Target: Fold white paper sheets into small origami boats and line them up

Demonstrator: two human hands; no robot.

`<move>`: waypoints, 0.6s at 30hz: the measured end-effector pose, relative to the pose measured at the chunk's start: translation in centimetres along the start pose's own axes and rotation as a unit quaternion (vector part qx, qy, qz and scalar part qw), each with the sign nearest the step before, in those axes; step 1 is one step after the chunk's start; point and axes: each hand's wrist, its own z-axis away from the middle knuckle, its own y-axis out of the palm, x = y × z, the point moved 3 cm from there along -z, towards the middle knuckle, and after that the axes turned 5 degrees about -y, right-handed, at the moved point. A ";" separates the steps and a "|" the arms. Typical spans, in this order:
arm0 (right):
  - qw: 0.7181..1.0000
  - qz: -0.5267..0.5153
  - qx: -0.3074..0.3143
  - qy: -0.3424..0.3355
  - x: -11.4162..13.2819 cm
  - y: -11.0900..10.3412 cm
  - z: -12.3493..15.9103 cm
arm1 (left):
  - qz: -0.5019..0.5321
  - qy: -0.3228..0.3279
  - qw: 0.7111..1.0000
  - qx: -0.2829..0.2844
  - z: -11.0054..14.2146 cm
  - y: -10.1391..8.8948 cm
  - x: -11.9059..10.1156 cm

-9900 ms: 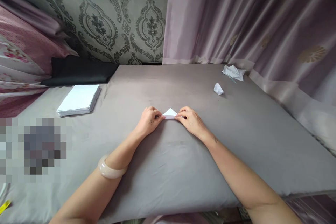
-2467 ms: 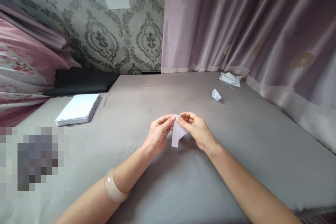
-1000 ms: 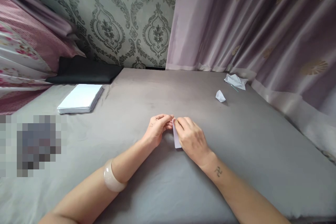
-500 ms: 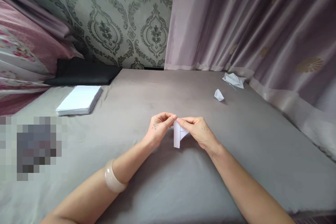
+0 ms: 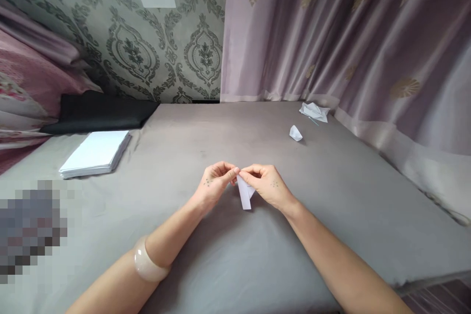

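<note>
Over the grey sheet, a folded piece of white paper (image 5: pixel 244 195) hangs from my fingertips, with a long narrow strip facing down and a small angled flap to its right. My left hand (image 5: pixel 218 182) pinches the paper's top end between thumb and fingers. Right beside it, my right hand (image 5: pixel 265 182) pinches the same end, and the thumbs nearly meet. The fingers cover the upper part of the paper. A pale bangle (image 5: pixel 147 261) circles my left forearm.
A stack of white paper (image 5: pixel 94 153) lies at left, before a folded black cloth (image 5: pixel 106 110). To the right stand a small folded paper piece (image 5: pixel 295 133) and crumpled white papers (image 5: pixel 314 112) near the curtain (image 5: pixel 279 34). A blurred patch (image 5: pixel 29 228) covers the lower left.
The view has shifted, so the surroundings appear farther left and slightly lower. The paper strip now slants, its lower end tilted to the right. Both hands keep their pinch on it.
</note>
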 end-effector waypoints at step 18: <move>0.958 -0.211 -0.010 0.195 -2.3 -1.2 -1.0 | -0.237 0.224 0.945 -0.028 1.1 0.1 -1.1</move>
